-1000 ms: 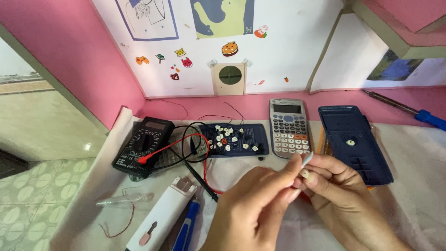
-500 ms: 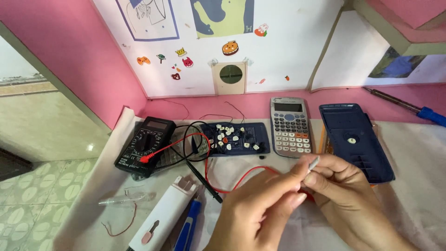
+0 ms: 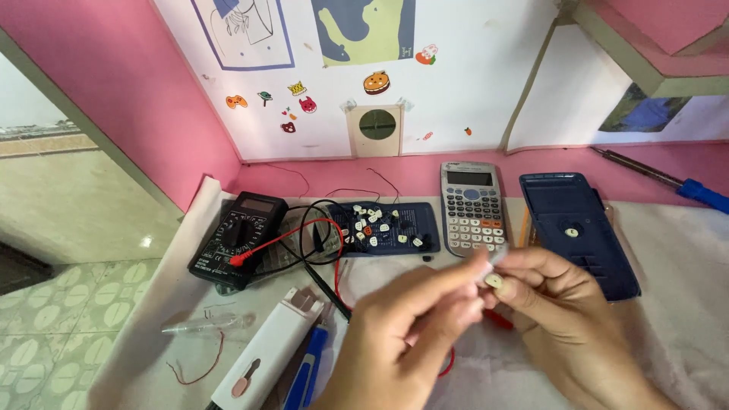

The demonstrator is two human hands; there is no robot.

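My left hand [image 3: 410, 326] and my right hand [image 3: 558, 304] meet in front of me over the white cloth, fingertips pinched together around a small pale part [image 3: 493, 278], blurred by motion. Just beyond the fingers lies a grey calculator [image 3: 472, 206]. To its left a dark blue panel [image 3: 387, 228] carries several loose white keys. A dark blue back cover [image 3: 577, 231] with one small white piece on it lies at the right.
A black multimeter [image 3: 239, 237] with red and black leads [image 3: 319, 235] sits at the left. A white rectangular tool [image 3: 269, 357], a blue pen [image 3: 307, 376] and a clear tube [image 3: 201, 325] lie near the front left. A blue-handled screwdriver [image 3: 702, 193] rests on the pink ledge.
Both hands stayed joined and shifted slightly; the small pale part was turned between the fingertips. The camera view moved a little. Nothing on the cloth moved.
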